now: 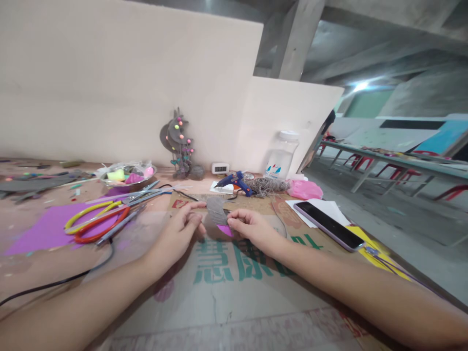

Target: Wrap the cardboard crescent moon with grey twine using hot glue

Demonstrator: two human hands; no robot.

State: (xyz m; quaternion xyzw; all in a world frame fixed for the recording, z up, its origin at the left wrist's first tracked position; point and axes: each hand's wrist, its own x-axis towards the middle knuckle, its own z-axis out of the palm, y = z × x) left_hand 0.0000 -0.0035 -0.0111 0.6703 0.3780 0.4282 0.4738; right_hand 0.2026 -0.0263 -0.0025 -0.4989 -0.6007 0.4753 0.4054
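grey piece (216, 210) | streaked surface, magenta tip (224, 229) at lower end | tilted, top leaning left | pinched in right hand (252, 227) over cardboard (256, 302)

The right hand (252, 228) pinches a flat, textured, purple-tipped grey piece (217, 213), the left hand (187, 223) loosely curved beside it! Behind them, a blue glue gun (238, 180) lies by tangled grey yarn (266, 186).

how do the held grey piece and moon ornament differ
The grey piece is pinched in the right hand; the moon ornament stands at the back. The grey piece has a purple tip; the moon ornament carries small coloured balls. The grey piece looks smaller than the moon ornament. Both are mostly grey.
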